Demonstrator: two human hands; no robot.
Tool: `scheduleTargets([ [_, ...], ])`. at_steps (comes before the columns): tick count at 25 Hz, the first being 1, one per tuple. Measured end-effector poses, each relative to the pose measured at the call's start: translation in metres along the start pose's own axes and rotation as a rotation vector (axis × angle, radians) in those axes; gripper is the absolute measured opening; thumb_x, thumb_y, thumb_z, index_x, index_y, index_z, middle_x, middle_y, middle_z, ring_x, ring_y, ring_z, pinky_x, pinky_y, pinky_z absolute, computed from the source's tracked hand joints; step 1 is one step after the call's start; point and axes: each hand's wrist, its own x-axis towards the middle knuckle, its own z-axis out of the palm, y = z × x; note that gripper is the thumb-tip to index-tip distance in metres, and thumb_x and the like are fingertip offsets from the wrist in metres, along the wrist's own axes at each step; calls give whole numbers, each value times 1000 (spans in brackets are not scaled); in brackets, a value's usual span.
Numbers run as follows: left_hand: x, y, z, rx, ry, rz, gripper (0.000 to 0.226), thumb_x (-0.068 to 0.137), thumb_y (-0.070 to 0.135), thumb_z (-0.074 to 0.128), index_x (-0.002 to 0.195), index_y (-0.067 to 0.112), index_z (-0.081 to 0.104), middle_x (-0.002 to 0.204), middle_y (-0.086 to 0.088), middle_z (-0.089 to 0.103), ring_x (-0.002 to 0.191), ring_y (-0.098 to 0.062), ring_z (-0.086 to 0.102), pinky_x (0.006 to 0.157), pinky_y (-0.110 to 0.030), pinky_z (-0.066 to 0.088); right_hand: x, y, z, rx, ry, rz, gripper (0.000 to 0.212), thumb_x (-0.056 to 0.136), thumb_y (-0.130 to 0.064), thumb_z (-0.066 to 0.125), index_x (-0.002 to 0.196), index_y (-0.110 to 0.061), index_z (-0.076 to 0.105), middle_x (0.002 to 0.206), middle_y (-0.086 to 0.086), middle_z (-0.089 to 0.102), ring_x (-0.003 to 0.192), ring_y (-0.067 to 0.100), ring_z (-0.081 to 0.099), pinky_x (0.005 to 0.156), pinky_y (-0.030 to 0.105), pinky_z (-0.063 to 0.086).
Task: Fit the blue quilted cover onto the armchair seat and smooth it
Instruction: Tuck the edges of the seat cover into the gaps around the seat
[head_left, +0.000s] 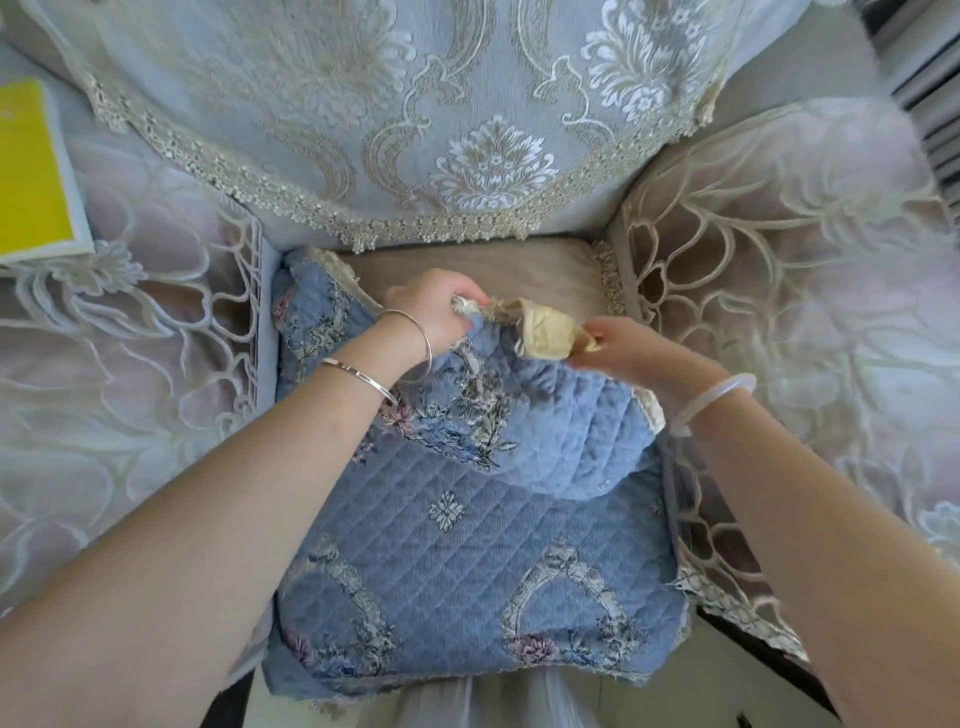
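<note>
The blue quilted cover (457, 566) with floral embroidery lies over the front of the armchair seat (467, 267). Its back part is folded forward, showing a plain blue underside (571, 415) and a cream lace edge. My left hand (434, 312) grips the bunched lace edge at the middle. My right hand (618, 345) pinches the cream trim just to the right. The beige seat cushion shows bare at the back.
A pale blue brocade cloth with lace trim drapes the backrest (415, 119). Sheer embroidered covers lie over the left armrest (130, 322) and the right armrest (779, 270). A yellow book (26, 166) rests on the left armrest.
</note>
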Motion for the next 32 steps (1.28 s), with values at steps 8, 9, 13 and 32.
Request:
scheduleTargets([
  [8,49,30,-58,-141,180,95,31,80,11,67,104,29,66,102,12,54,102,-11,53,101,-40,41,8,-35,-91,-12,263,-52,24,81,-19,70,101,-9,62,92,8,61,76,16,51,63,26,38],
  [9,56,36,-62,-141,197,110,30,80,12,68,104,29,65,100,13,52,102,-12,53,100,-39,43,12,-33,-98,-22,282,-50,27,81,-19,69,104,-7,61,94,8,61,77,17,51,65,27,38],
  [13,91,58,-61,-114,256,138,36,76,14,71,107,30,64,102,8,61,101,-19,59,95,-37,45,33,-13,-118,51,360,-49,32,83,-20,66,105,1,60,90,14,59,72,17,48,61,28,40],
  [32,270,89,27,325,452,50,20,88,6,55,108,7,52,121,-12,47,77,-37,63,67,-45,54,217,60,-129,217,759,78,20,86,-5,45,104,-2,54,102,18,62,86,33,59,72,37,46],
])
